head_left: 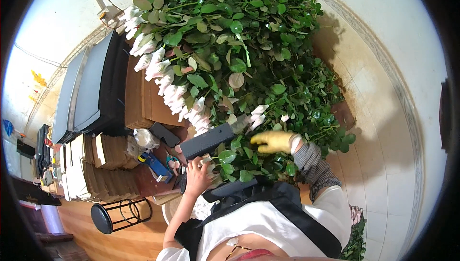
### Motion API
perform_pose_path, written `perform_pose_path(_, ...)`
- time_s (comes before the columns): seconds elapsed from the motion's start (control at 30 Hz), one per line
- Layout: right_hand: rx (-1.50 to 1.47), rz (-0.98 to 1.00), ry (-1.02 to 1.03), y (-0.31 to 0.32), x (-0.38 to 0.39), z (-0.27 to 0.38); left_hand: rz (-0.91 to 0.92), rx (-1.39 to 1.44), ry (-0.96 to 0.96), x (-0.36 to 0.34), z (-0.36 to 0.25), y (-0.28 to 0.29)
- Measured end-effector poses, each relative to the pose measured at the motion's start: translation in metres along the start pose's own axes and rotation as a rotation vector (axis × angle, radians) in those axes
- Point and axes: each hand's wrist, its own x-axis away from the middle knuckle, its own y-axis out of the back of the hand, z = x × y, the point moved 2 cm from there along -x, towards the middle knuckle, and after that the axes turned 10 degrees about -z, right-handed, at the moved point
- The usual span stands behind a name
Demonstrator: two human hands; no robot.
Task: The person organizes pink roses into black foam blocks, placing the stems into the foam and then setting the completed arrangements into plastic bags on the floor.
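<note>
- Two hands, both at the near edge of a big leafy heap of cut flower stems (268, 45); pale netted heads (158, 69) stacked along the heap's left side.
- Left hand (197, 177): bare, fingers bent, at a few more netted heads (214, 174) by the table's near edge, just below a long dark box (207, 142). Looks to be touching them; whether it truly grips, cannot tell.
- Right hand (275, 142): yellow glove, fingers pointing left and loosely curved over the leaves. No stem seen in it, but the palm side is hidden; cannot tell if it holds one.
- Near the right hand, just above its fingertips: a small cluster of pale heads (258, 116) among the greenery.
- Step in hand, as I judge it: sorting or evening up stems, heads to the left, leaves to the right.
- Next move would call for a light touch on the heads and a firm hold lower on the stems, leaves kept from snagging.
- Left of the hands: scissors (173, 163), a blue-and-yellow tool (155, 166), a black phone (164, 135), stacked cardboard (93, 170).
- Floor, left: black round stool (101, 219).
</note>
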Motion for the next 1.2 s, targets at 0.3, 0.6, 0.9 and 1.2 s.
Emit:
perform_pose_path(0.3,0.412,-1.177,0.599,0.206,-0.120,0.109,0.000,-0.115,0.028,0.015,-0.008,0.000)
perform_pose_path(0.6,0.849,-1.291,0.309,0.181,-0.187,0.074,-0.004,0.063,0.165,0.017,-0.007,-0.003)
perform_pose_path(0.9,0.668,-1.541,0.255,0.220,-0.159,0.133,-0.002,0.108,0.150,0.013,0.001,-0.008)
perform_pose_path(1.2,0.684,-1.265,0.289,0.159,-0.144,0.109,0.011,0.082,0.143,0.014,-0.004,-0.007)
